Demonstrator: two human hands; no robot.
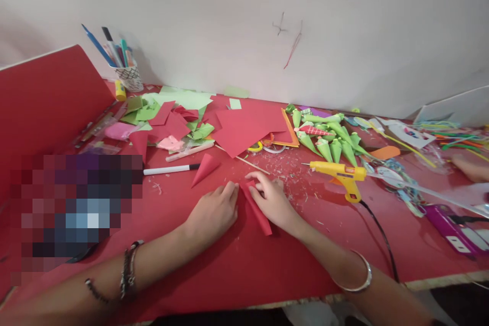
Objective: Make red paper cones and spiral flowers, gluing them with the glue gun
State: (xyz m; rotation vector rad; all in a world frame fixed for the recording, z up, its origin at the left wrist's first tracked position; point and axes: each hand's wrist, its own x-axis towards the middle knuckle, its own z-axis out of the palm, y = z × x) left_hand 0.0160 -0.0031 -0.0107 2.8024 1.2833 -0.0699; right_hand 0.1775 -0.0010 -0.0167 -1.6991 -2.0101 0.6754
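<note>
A rolled piece of red paper lies slanted near the middle of the red table. My right hand holds its upper end between thumb and fingers. Just left of that end is my left hand, its fingers curled together; whatever they pinch is too small to make out. A folded red paper cone rests behind my left hand, beside a white marker with a black cap.
Red paper sheets and green scraps lie behind my hands. Green paper cones are heaped at the back right. A yellow glue gun with a black cord lies to the right. Another person's hand shows at the right edge.
</note>
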